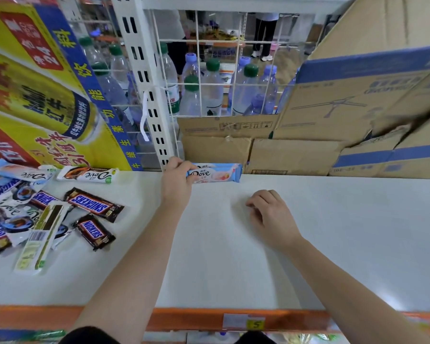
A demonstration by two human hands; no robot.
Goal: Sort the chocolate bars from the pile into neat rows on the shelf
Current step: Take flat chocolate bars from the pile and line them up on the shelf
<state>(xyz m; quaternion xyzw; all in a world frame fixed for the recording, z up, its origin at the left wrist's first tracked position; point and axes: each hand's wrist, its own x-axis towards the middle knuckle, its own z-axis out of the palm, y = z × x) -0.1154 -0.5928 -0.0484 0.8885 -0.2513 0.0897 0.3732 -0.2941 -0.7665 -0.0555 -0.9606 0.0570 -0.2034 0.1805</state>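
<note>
Left hand [176, 181] pinches one end of a Dove bar [217, 172] at 12 o'clock, by the back of the shelf [345, 232]. Right hand [271, 216] rests loosely curled and empty. No row is laid yet. The pile [47, 209] at 9 o'clock is all left to sort.

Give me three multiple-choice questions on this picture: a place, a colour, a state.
1. Where on the shelf does the pile of bars lie? A left end B right end C middle
2. What colour is the Dove bar in the left hand? A brown B light blue C green
3. What is the right hand doing? A gripping a bar B pushing the pile C holding nothing
Answers: A, the pile sits at the left; B, its wrapper is pale blue; C, its loosely curled fingers hold nothing.
</note>
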